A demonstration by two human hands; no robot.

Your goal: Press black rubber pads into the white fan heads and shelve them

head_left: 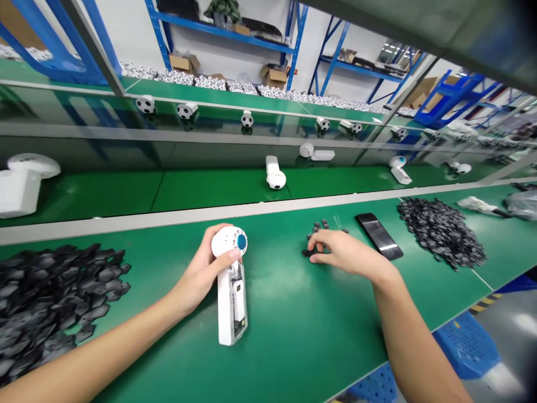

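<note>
My left hand (205,266) grips a white handheld device (232,305) with a round head and a blue centre dot, its body lying on the green workbench (302,313). My right hand (342,253) rests over a small scatter of dark pieces (323,232), with its fingertips at one of them. I cannot tell whether that piece is held. Beyond the fingers lies a black glossy slab (378,236), like a phone screen. Heaps of dark hexagonal pieces lie at both sides, one at the left (50,296) and one at the right (440,232).
A grey rail (201,215) separates my bench from a green belt (218,187) carrying white devices (276,173). Behind a glass shelf (251,131) stand more devices and rows of white parts. Blue racks (222,31) hold cardboard boxes. A blue crate (465,344) sits on the floor at right.
</note>
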